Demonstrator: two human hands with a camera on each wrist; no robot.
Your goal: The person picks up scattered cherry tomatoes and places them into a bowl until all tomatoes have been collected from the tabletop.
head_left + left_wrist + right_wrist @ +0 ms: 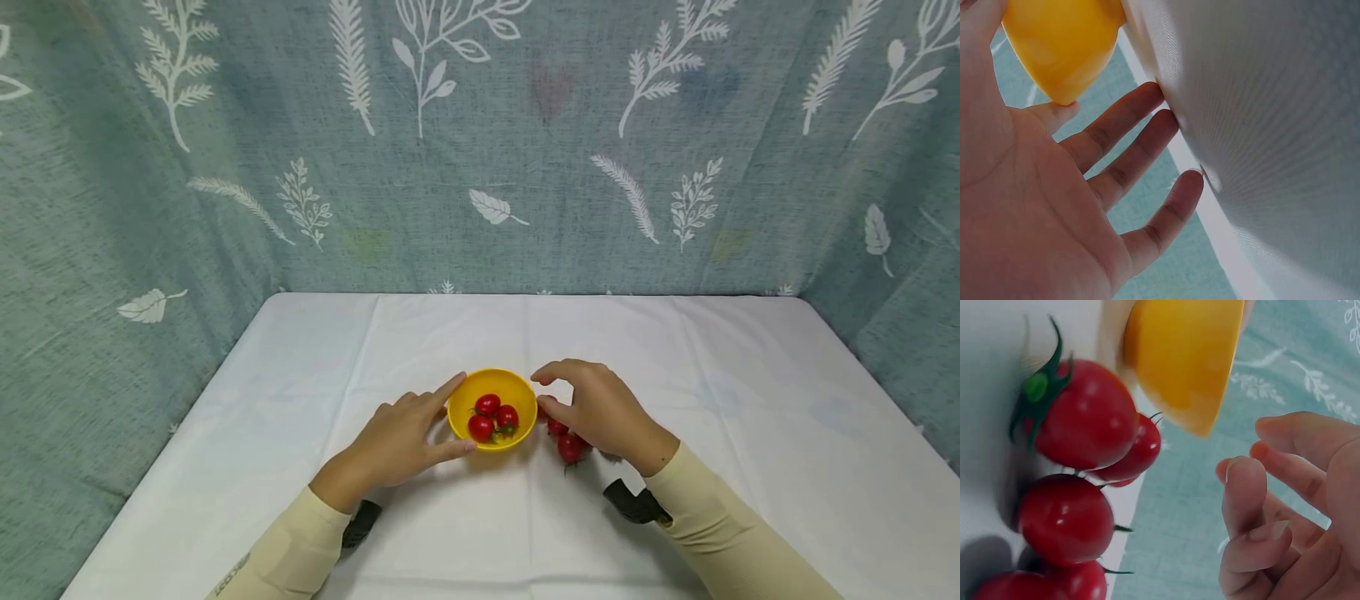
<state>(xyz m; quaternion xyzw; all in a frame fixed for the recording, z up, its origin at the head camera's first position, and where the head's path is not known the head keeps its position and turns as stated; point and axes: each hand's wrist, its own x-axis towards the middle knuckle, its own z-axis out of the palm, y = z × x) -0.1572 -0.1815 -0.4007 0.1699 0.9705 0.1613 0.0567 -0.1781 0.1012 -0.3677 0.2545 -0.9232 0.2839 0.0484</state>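
Note:
A small yellow bowl [461, 427] with three cherry tomatoes [482, 428] in it stands on the white cloth. My left hand [401, 442] holds its left side, index finger at the far rim and thumb at the near rim. In the left wrist view, the other fingers [1138, 156] spread down to the cloth beneath the bowl [1066, 44]. Just right of the bowl, my right hand [603, 412] hovers with loosely bent fingers and nothing between thumb and index. Several more cherry tomatoes [570, 447] lie below it, partly hidden; the right wrist view shows their green stems.
A white cloth [435, 533] covers the table. Green-blue curtains [480, 167] with white leaf prints hang behind it and along both sides. Dark wrist straps [632, 502] show beneath the sleeves.

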